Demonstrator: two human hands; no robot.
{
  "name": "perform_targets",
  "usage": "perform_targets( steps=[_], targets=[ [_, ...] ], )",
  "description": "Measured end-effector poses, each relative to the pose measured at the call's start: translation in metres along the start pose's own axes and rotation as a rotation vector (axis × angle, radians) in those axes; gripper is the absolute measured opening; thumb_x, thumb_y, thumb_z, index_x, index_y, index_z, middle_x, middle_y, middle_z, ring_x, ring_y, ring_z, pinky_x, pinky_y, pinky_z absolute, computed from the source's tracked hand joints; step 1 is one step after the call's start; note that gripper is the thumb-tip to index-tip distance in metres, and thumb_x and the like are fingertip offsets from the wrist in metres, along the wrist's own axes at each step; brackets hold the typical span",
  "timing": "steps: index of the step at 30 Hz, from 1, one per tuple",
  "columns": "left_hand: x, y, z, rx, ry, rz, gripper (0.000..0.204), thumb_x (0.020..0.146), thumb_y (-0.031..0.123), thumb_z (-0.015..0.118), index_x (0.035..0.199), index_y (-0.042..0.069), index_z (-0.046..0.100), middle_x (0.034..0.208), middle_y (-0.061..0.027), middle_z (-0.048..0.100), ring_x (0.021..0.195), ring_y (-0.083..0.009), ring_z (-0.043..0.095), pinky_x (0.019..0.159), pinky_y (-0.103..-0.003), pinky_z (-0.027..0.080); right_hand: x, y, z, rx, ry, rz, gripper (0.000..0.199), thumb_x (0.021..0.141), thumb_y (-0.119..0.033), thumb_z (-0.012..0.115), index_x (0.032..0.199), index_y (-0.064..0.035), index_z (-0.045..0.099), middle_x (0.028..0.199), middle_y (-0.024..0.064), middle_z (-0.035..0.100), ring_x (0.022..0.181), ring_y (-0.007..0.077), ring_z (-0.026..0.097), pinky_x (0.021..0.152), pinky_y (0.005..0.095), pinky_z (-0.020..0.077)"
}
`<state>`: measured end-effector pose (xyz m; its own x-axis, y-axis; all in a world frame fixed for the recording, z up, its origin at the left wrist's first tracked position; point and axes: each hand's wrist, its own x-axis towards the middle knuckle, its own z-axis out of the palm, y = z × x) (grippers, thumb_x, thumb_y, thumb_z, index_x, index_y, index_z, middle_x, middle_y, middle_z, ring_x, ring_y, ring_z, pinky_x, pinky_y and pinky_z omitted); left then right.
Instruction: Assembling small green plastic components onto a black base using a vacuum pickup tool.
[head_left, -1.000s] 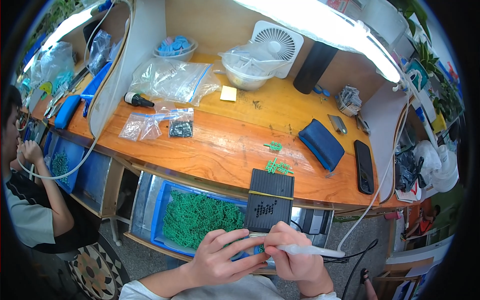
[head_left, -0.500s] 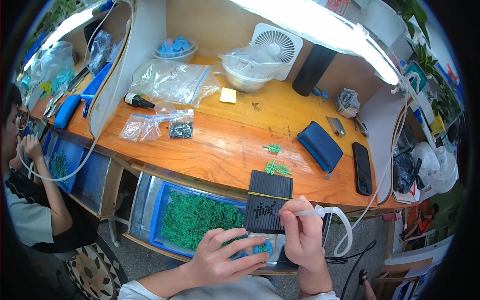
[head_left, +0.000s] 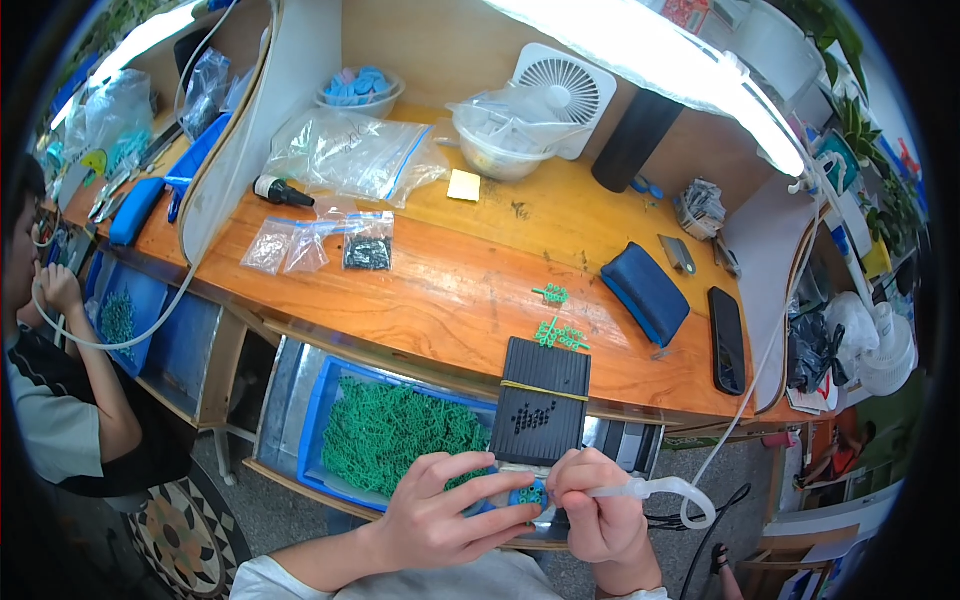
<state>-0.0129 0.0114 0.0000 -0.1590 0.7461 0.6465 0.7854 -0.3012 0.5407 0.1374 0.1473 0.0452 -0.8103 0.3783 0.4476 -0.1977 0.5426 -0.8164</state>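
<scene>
Low in front of me, my left hand (head_left: pixel 440 507) rests with curved fingers over a round blue holder (head_left: pixel 526 495). Small green parts sit in the holder, and my fingers hide much of it. My right hand (head_left: pixel 605 508) pinches a slim white suction pen (head_left: pixel 632 488), from which a soft pale hose curls away. Its tip end meets the right edge of the blue holder; whether it touches a part is too small to tell. Just beyond lies a black ribbed pad (head_left: pixel 545 375) with a yellow rubber band across it and several small black pieces (head_left: pixel 533 417) on top.
A blue tray (head_left: pixel 312 440) heaped with green parts (head_left: pixel 395 435) sits in the open drawer. Green sprues (head_left: pixel 560 333), a dark blue pouch (head_left: pixel 645 295), a phone (head_left: pixel 727 340), small bags (head_left: pixel 368 240) and a dropper bottle (head_left: pixel 284 191) lie on the bench. Another person (head_left: pixel 65 400) works at left.
My right hand has moved down and slightly left with the suction pen, from over the black pad to the blue holder. My left hand stays in place. The view has shifted slightly.
</scene>
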Motion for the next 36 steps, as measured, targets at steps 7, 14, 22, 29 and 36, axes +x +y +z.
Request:
perform_targets(
  steps=[7,14,22,29,36],
  targets=[
    [0.000,0.001,0.000,-0.001,0.001,-0.014,0.026,0.078,0.031,0.080,0.104,0.027,0.077,0.123,0.0083,0.068,0.112,-0.0188,0.058,0.087,-0.033,0.045,-0.002,-0.003,0.001,-0.069,-0.050,0.009,0.014,0.101,-0.009,0.056,0.096,0.0035,0.057,0.080,0.0130,0.057,0.069,0.0231,0.060,0.060,0.0327,0.0487],
    [0.001,0.003,0.000,0.011,0.003,-0.024,0.025,0.079,0.033,0.080,0.104,0.028,0.077,0.123,0.0096,0.068,0.110,-0.0177,0.057,0.088,-0.032,0.043,-0.001,-0.002,-0.002,-0.052,-0.075,0.007,0.013,0.099,-0.009,0.060,0.093,0.0031,0.059,0.079,0.0131,0.058,0.068,0.0240,0.059,0.061,0.0332,0.0493],
    [-0.002,0.004,0.001,0.049,-0.004,-0.038,0.024,0.078,0.034,0.080,0.102,0.032,0.077,0.122,0.0149,0.068,0.099,-0.0135,0.052,0.085,-0.029,0.039,0.019,0.025,-0.006,-0.230,0.285,0.005,0.005,0.097,0.003,0.055,0.093,0.0025,0.058,0.081,0.0115,0.059,0.063,0.0207,0.050,0.057,0.0313,0.0405],
    [-0.003,0.006,0.000,0.055,-0.007,-0.071,0.025,0.077,0.035,0.080,0.101,0.034,0.077,0.122,0.0164,0.068,0.099,-0.0128,0.052,0.084,-0.028,0.037,0.031,0.019,-0.004,-0.293,0.251,0.139,0.005,0.098,0.002,0.056,0.094,0.0027,0.058,0.078,0.0108,0.055,0.061,0.0191,0.048,0.056,0.0308,0.0381],
    [-0.003,0.005,0.001,0.039,-0.008,-0.070,0.025,0.076,0.035,0.081,0.101,0.034,0.077,0.122,0.0166,0.068,0.099,-0.0132,0.052,0.084,-0.029,0.037,0.031,0.021,-0.003,-0.292,0.256,0.150,0.005,0.097,0.003,0.056,0.093,0.0025,0.058,0.077,0.0109,0.054,0.062,0.0181,0.048,0.055,0.0312,0.0372]
  ],
)
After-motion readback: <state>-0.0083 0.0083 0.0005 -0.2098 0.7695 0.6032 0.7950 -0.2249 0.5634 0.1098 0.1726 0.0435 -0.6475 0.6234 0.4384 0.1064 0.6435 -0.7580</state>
